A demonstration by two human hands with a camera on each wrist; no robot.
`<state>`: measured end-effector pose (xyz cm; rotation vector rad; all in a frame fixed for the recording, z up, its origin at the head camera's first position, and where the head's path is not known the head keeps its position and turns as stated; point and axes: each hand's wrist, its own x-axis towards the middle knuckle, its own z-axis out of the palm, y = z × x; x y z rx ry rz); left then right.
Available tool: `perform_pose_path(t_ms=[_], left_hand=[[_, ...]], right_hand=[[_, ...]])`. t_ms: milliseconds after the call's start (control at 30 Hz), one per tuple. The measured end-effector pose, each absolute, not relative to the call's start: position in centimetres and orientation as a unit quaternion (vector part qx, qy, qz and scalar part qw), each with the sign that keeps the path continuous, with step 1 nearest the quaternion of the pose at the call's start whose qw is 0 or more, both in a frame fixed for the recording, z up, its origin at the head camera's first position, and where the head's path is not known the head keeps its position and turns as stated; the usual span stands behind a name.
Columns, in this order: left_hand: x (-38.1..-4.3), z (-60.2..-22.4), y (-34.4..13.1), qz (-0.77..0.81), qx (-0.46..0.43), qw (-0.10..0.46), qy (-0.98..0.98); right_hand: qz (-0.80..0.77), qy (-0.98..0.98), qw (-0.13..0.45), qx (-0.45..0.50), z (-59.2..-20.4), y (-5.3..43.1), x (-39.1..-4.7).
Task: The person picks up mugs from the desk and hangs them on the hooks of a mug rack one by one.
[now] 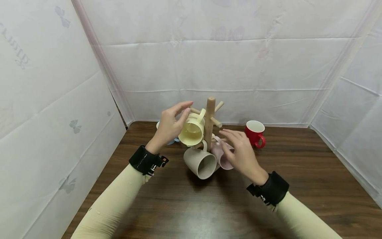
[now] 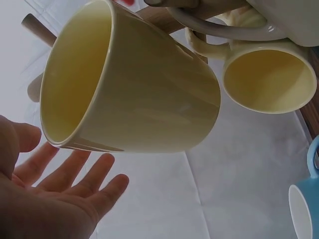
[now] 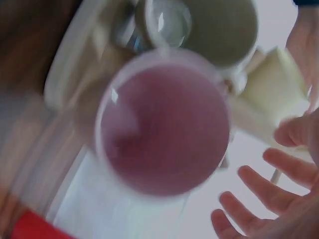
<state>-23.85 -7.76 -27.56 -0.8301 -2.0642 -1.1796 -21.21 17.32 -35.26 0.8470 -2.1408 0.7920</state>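
Observation:
A pale yellow mug (image 1: 192,130) hangs by its handle on an upper peg of the wooden mug tree (image 1: 210,122). My left hand (image 1: 170,124) is just beside it on the left, fingers loosely extended and holding nothing; in the left wrist view the fingertips (image 2: 104,162) lie right below its rim. Lower on the tree hang a greyish-white mug (image 1: 192,159) and a pink mug (image 1: 218,153). My right hand (image 1: 243,154) is over the pink mug's right side, its fingers spread apart with nothing in them in the right wrist view. A second yellow mug (image 2: 269,79) hangs behind the first.
A red mug (image 1: 253,134) stands upright on the dark wooden table (image 1: 197,212) at the back right. Left of the tree, a light blue mug (image 2: 301,209) is largely hidden behind my left hand in the head view. White sheets (image 1: 215,66) enclose the table's back and sides.

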Motion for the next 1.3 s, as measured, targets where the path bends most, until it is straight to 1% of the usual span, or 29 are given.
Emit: perform_pose_path(t_ms=[100,267,367,433,667,1000,1300], left_hand=[[-24.0,-27.5,-7.8,-0.455,-0.3,0.308,-0.78],[-24.9,-28.2,-8.1,-0.458,-0.279,0.31,-0.785],[-25.0,-28.1,-8.0,-0.456,-0.27,0.31,-0.789],[-25.0,-28.0,-8.0,-0.453,-0.269,0.315,-0.79],[-25.5,-28.0,-7.6,-0.454,-0.265,0.329,-0.784],[-25.9,-28.0,-7.6,-0.489,-0.248,0.299,-0.781],[-25.9,-27.9,-7.6,-0.5,-0.241,0.294,-0.778]], right_hand=[[0.278,-0.85,0.313,0.318,-35.1,18.5,-22.5],[0.274,-0.872,0.235,0.33,-35.2,19.4,-23.9],[0.289,-0.87,0.206,0.342,-35.2,19.5,-24.2],[0.294,-0.87,0.196,0.343,-35.2,19.5,-24.4],[0.287,-0.881,0.191,0.322,-35.4,19.3,-24.3],[0.289,-0.881,0.211,0.309,-35.7,19.0,-23.9],[0.293,-0.879,0.221,0.304,-35.8,18.8,-23.6]])
